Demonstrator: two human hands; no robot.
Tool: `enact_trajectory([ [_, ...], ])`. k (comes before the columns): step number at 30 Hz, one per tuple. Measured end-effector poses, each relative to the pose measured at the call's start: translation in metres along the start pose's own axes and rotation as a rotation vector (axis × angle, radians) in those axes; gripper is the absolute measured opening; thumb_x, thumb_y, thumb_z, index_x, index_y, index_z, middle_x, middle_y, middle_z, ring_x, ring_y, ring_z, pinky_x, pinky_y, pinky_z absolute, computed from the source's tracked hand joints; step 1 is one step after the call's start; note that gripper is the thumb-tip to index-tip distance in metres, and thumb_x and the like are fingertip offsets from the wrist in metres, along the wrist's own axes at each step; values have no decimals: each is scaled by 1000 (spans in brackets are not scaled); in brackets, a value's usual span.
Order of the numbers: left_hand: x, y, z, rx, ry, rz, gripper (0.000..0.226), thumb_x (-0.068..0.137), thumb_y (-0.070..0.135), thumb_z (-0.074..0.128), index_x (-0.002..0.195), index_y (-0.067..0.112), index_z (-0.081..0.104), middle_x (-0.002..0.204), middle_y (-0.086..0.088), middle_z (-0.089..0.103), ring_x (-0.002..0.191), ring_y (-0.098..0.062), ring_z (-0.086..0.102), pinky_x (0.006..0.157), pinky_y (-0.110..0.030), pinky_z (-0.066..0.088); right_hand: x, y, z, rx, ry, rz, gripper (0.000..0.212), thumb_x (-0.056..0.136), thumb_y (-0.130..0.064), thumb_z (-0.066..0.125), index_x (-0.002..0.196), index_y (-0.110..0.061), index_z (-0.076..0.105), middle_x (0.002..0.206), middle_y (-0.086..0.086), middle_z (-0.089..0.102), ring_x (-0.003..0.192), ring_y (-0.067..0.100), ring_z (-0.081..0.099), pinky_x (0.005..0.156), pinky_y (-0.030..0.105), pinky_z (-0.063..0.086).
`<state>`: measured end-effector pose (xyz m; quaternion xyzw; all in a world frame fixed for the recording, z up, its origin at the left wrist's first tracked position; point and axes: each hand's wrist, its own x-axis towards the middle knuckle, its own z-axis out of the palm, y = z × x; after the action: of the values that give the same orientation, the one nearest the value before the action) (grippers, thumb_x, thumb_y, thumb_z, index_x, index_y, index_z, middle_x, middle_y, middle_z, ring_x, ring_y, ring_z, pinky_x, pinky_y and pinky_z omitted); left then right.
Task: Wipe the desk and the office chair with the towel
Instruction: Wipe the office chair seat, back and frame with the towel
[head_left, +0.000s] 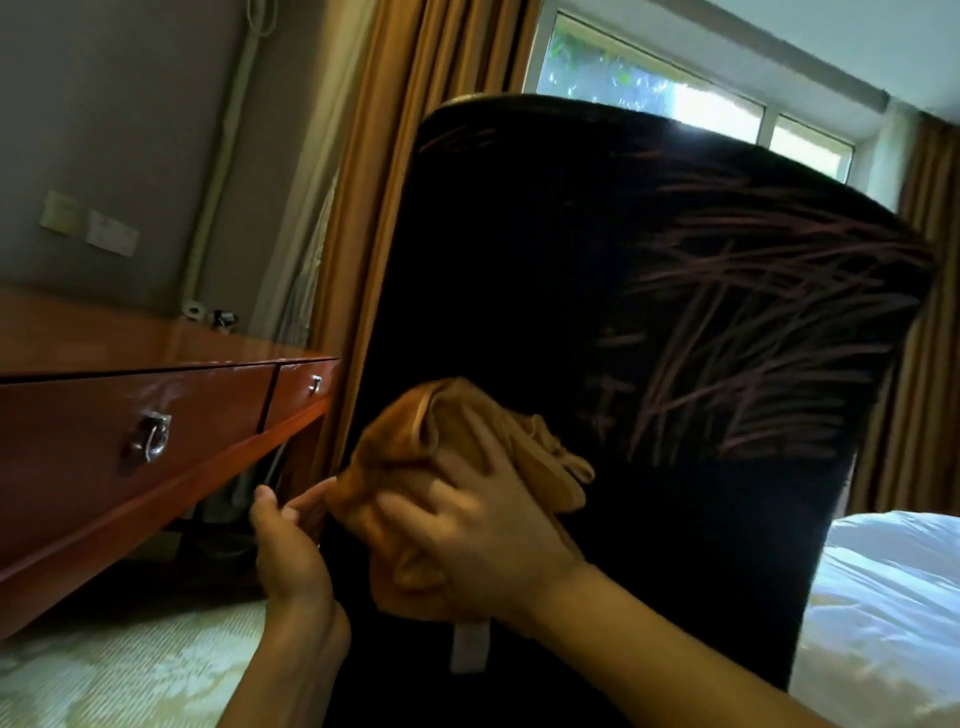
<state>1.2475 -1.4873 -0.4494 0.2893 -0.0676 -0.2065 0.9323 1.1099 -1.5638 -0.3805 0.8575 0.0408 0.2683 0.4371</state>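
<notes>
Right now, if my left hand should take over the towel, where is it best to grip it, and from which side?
Probably the puffed fold at the top of the towel, pinched from the upper left. The right hand presses the middle against the chair and covers it, but that fold stands free above the fingers, and the left hand is by the chair's left edge.

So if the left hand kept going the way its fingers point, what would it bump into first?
Probably the bunched orange-brown cloth towel, pressed on the dark chair back; the left hand points up-right, and its fingertips look nearly against it.
</notes>
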Motion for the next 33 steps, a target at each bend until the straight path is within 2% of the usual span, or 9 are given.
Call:
enact_trajectory([
  [3, -3, 1, 4, 5, -1, -26, 62, 107, 54, 29, 105, 9, 70, 98, -14, 72, 86, -26, 67, 72, -36, 50, 6, 25, -19, -98, 40, -93, 30, 104, -34, 50, 124, -26, 71, 125, 0, 71, 129, 29, 58, 122, 66, 19],
  [7, -4, 0, 6, 155, 17, 39, 44, 108, 39, 38, 102, 10, 70, 109, -16, 72, 94, -27, 67, 82, -38, 51, 54, 76, -77, -199, 411, 90, 33, 105, -37, 56, 128, -21, 72, 129, 5, 71, 126, 35, 61, 119, 70, 24],
  [11, -1, 0, 2, 225, -66, 34, 34, 107, 35, 42, 104, 13, 67, 110, -12, 68, 100, -27, 63, 86, -41, 46, 110, 118, -121, -324, 369, 392, 56, 102, -48, 33, 153, -30, 46, 163, 0, 41, 153, 35, 29, 124, 60, 11],
  [16, 7, 10, -2, 234, -165, -60, 34, 107, 39, 43, 108, 16, 68, 103, -7, 69, 82, -21, 63, 70, -36, 46, 123, 104, -105, -54, 299, 525, 63, 90, -35, 54, 152, -28, 45, 160, 3, 41, 150, 36, 33, 118, 47, 19],
  [19, 6, 13, 1, 230, -158, -77, 35, 105, 41, 46, 107, 15, 70, 99, -6, 72, 77, -19, 67, 66, -33, 50, 87, 56, -63, -71, 151, 416, 55, 96, -45, 48, 148, -27, 50, 152, 5, 50, 146, 38, 37, 123, 60, 13],
  [22, -1, 14, 6, 228, -144, -61, 33, 104, 36, 49, 114, 13, 71, 110, -12, 73, 99, -28, 72, 88, -47, 59, 40, 27, -39, -119, -44, 156, 50, 101, -45, 51, 146, -25, 54, 153, 9, 52, 143, 43, 43, 120, 68, 15],
  [26, -3, 11, 5, 264, -124, -30, 30, 101, 35, 49, 111, 17, 72, 117, -12, 72, 112, -33, 68, 104, -54, 52, 42, 56, -63, -261, 103, -22, 36, 102, -40, 58, 132, -23, 69, 139, 10, 65, 131, 41, 56, 117, 71, 27],
  [30, 1, 8, 1, 263, -135, -42, 27, 102, 33, 48, 110, 21, 71, 110, -5, 72, 98, -23, 68, 81, -41, 51, 101, 106, -119, -384, 427, 244, 48, 101, -52, 44, 137, -26, 63, 154, 15, 50, 144, 48, 41, 116, 67, 27],
  [33, 5, 6, -2, 233, -157, -35, 26, 103, 32, 48, 109, 20, 70, 95, -1, 69, 77, -17, 63, 66, -33, 46, 128, 131, -139, -215, 359, 457, 57, 87, -37, 50, 143, -25, 51, 156, 12, 45, 143, 43, 40, 107, 53, 39],
])
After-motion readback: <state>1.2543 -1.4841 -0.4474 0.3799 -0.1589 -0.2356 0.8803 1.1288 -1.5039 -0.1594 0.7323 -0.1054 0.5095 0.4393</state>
